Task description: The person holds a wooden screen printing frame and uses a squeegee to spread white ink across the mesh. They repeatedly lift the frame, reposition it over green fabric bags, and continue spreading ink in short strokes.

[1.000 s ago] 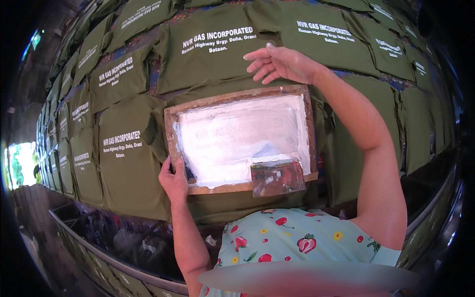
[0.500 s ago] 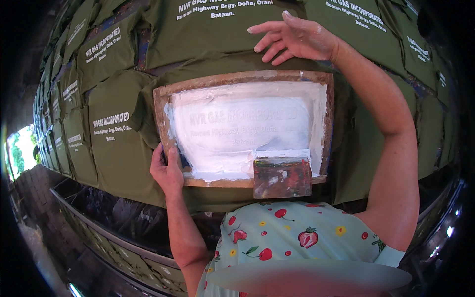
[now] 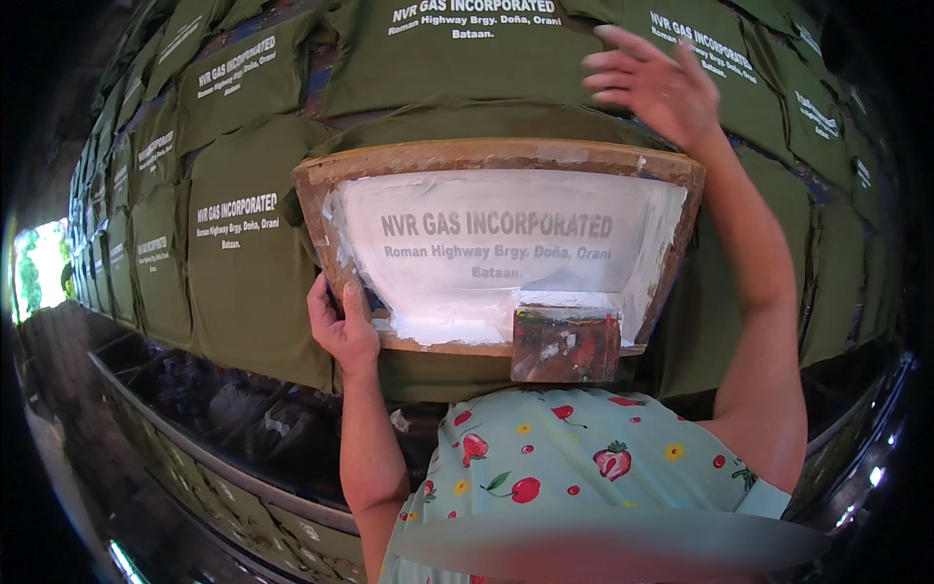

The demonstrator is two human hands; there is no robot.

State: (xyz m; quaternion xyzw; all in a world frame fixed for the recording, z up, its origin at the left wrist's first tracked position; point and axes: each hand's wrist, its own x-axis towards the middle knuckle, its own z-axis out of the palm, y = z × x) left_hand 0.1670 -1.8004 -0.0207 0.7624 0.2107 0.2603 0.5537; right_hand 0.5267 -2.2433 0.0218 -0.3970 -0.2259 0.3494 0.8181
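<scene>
My left hand [image 3: 347,329] is closed round the near left corner of a wooden screen-printing frame [image 3: 457,156], thumb on top. The frame's far edge is tilted up off the green shirt [image 3: 467,119] beneath it. Across its mesh [image 3: 428,200] white ink is smeared, thickest along the near side, and grey lettering shows through. A paint-stained squeegee [image 3: 565,346] rests on the near right part of the frame, its blade edge in the white ink, untouched by either hand. Beyond the frame's far right corner, my right hand [image 3: 666,90] hovers with fingers spread, holding nothing.
Rows of green shirts with white printed lettering [image 3: 236,216] are laid out around the frame. Below the near edge of the printing surface runs a dark trough or shelf [image 3: 243,414] with bundled material. More green cloth [image 3: 238,494] lies lower left.
The frame's far edge has risen towards me, and its lettering shows more clearly. My right hand has moved to the right. The squeegee has shifted slightly with the frame, still held by my left hand.
</scene>
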